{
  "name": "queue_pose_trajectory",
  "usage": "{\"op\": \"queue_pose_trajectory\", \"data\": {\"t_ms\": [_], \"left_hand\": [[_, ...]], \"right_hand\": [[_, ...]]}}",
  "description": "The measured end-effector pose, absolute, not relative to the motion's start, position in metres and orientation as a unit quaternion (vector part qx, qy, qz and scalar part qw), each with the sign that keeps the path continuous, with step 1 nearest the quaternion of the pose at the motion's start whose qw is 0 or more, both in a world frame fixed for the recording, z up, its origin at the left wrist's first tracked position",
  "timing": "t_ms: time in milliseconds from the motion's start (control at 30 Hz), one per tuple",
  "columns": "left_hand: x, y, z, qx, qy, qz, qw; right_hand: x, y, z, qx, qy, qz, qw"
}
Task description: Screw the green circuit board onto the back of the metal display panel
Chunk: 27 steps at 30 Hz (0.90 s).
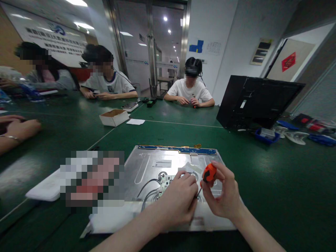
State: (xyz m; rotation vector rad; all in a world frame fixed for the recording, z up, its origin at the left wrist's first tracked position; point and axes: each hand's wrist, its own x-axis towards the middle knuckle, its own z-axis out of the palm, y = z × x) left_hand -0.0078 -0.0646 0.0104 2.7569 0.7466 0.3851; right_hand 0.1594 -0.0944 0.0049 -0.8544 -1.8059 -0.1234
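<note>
A flat silver metal panel (147,159), apparently the back of a display, lies on the table in front of me. A blue circuit strip (168,150) runs along its far edge. My right hand (227,192) grips an orange-and-black screwdriver (209,173) by its handle, the thin shaft slanting down to the left. My left hand (178,196) rests over the panel's middle with fingers curled by the screwdriver's tip; whatever they hold is hidden. Partly under that hand is a small pale circuit board (165,181) with dark cables (147,196) at its left.
Left of the panel lies a white object (47,185) beside a blurred-out patch. Farther off are a small open box (114,117), a white paper (135,121), a large black monitor (254,101) and a blue tray (267,135). Several people sit around the green table (183,131).
</note>
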Motion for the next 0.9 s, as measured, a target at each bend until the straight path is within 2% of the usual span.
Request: {"op": "queue_pose_trajectory", "data": {"t_ms": [467,700,900], "left_hand": [[-0.008,-0.064,0.009,0.949,0.257,0.134,0.123],[-0.007,-0.064,0.006,0.95,0.25,0.143,0.121],[-0.008,-0.064,0.006,0.949,0.253,0.14,0.123]], "right_hand": [[0.155,-0.097,0.018,-0.367,-0.764,-0.104,0.52],[0.157,-0.098,0.01,-0.351,-0.758,-0.061,0.546],[0.158,-0.093,0.011,-0.34,-0.754,-0.07,0.557]]}}
